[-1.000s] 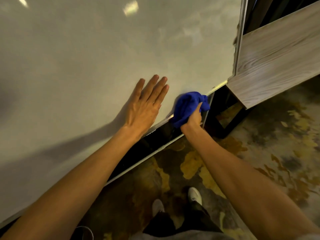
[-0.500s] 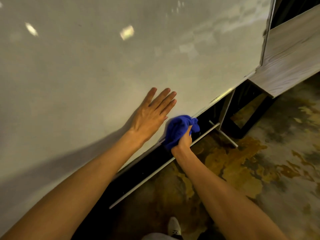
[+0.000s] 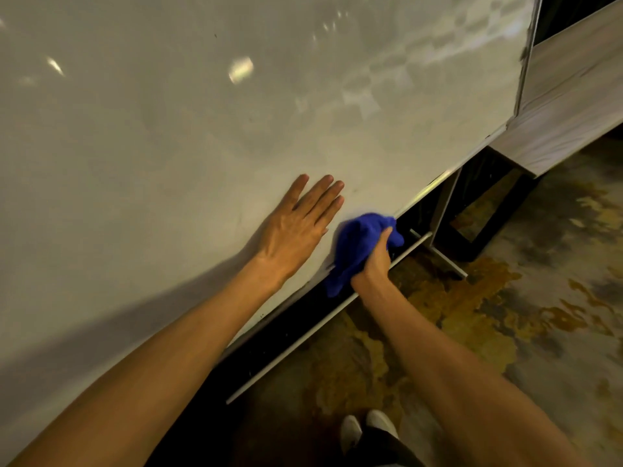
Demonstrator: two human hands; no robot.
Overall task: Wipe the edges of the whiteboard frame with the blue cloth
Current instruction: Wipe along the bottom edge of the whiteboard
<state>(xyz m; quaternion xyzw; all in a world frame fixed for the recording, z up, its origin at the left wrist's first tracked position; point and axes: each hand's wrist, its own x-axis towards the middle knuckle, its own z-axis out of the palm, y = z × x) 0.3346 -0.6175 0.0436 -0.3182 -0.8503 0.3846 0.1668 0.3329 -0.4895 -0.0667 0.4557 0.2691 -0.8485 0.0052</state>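
Observation:
A large whiteboard (image 3: 236,129) fills the upper left of the view. Its thin metal frame runs along the bottom edge (image 3: 435,185) and up the right side (image 3: 524,72). My left hand (image 3: 296,227) lies flat on the board surface, fingers spread, holding nothing. Just to its right, my right hand (image 3: 374,257) grips a bunched blue cloth (image 3: 357,247) and presses it against the bottom frame edge. The cloth hides that stretch of the frame.
Below the board, a pale stand rail (image 3: 323,318) runs along the floor and meets an upright leg (image 3: 445,203). A grey wood-grain table (image 3: 573,106) on a black frame (image 3: 485,237) stands at the right. My white shoes (image 3: 367,429) rest on mottled carpet.
My right hand has slid the blue cloth leftward along the bottom frame edge, away from the board's right corner. My left hand stays flat on the board.

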